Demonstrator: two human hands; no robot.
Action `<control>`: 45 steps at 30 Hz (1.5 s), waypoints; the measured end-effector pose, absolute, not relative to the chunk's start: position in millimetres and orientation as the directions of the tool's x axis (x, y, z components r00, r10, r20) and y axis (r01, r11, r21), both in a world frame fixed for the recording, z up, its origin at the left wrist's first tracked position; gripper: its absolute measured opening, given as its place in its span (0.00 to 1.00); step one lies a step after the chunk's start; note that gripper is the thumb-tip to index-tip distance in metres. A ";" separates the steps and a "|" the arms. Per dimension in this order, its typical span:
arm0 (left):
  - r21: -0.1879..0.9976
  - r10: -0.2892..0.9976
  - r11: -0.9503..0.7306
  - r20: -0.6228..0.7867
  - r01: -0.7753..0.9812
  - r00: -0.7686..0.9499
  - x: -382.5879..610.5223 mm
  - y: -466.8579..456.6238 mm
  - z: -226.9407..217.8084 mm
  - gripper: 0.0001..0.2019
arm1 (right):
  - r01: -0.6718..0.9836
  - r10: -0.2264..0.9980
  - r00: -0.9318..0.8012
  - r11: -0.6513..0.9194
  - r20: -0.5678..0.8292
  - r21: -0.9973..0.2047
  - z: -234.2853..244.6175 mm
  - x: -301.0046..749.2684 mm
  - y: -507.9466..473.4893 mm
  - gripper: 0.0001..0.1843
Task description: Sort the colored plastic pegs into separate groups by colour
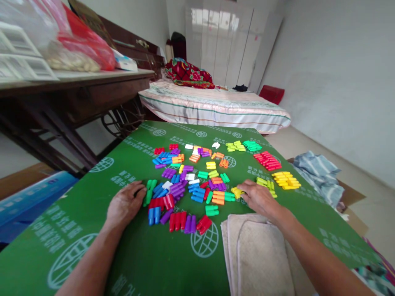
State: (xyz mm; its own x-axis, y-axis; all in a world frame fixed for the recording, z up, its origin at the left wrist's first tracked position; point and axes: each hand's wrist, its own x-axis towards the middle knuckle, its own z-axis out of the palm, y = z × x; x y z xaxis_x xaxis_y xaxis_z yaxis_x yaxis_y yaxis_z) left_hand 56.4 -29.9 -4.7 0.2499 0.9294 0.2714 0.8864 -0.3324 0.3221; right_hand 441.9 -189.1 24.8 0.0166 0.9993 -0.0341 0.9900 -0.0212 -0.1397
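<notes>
My left hand [126, 202] rests on the green board [132, 255] with loosely bent fingers. Its fingertips lie beside green plastic tube pieces [149, 191], and no object shows in its grasp. At the right of the scattered pieces, my right hand [259, 196] pinches a yellow plastic tube piece [237, 192]. Between the hands lie many small tube-shaped pieces, among them blue pieces [154, 215], red pieces [177, 221], purple pieces [190, 224] and orange pieces [218, 197]. Along the right, single-colour groups lie together: green [252, 145], red [267, 160], yellow [286, 180] and yellow-green [235, 146].
A folded beige cloth [262, 255] lies on the board's near side, under my right forearm. To the left stands a sewing-machine table [101, 84] with plastic bags [80, 41] on it. A bed [216, 105] is beyond the board, and striped cloth [319, 174] lies at the right.
</notes>
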 end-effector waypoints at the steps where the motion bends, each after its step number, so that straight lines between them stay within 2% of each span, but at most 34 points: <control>1: 0.322 0.930 -0.331 0.270 0.887 0.249 56.2 -30.0 -4.5 0.25 | 0.990 0.999 -0.021 0.016 -0.035 -0.142 24.0 441.2 -187.7 0.11; 3: 0.324 0.932 -0.327 0.264 0.888 0.247 55.8 -30.4 -3.7 0.23 | 0.989 0.997 -0.067 0.063 -0.030 -0.134 22.4 440.0 -185.6 0.10; 12: 0.322 0.924 -0.346 0.281 0.881 0.260 55.4 -31.8 -3.0 0.21 | 0.996 0.996 -0.052 0.047 -0.072 -0.076 29.0 434.2 -186.3 0.07; 19: 0.331 0.941 -0.312 0.234 0.891 0.243 58.1 -34.3 2.2 0.24 | 0.998 0.997 0.000 -0.005 -0.081 -0.056 29.8 426.3 -183.2 0.10; 25: 0.333 0.953 -0.278 0.212 0.901 0.216 56.2 -29.0 1.2 0.27 | 0.985 0.999 0.024 -0.030 -0.037 -0.170 30.8 433.9 -186.2 0.10; 30: 0.353 0.957 -0.266 0.211 0.897 0.201 53.1 -24.3 -2.0 0.26 | 0.949 0.988 0.091 -0.048 0.125 -0.313 33.2 491.9 -194.6 0.13; 33: 0.351 0.962 -0.253 0.187 0.902 0.197 52.2 -23.4 -4.0 0.28 | 0.949 0.956 0.218 -0.160 0.196 -0.272 36.8 548.5 -200.5 0.14; 37: 0.342 0.961 -0.258 0.183 0.903 0.205 52.3 -21.7 -5.5 0.27 | 0.922 0.907 0.375 -0.343 0.190 -0.181 43.2 615.2 -205.7 0.13; 45: 0.316 0.977 -0.206 0.115 0.926 0.178 53.0 -22.2 0.0 0.32 | 0.915 0.913 0.392 -0.376 0.109 -0.143 41.8 661.6 -207.3 0.12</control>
State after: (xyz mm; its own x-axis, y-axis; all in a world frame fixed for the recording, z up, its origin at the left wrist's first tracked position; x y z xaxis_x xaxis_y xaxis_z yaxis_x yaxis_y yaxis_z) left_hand 53.0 -22.2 0.0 0.1780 0.9773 0.1153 0.9262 -0.2059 0.3157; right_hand 661.6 -207.3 41.8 0.3924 0.9133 0.1088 0.9154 -0.3763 -0.1430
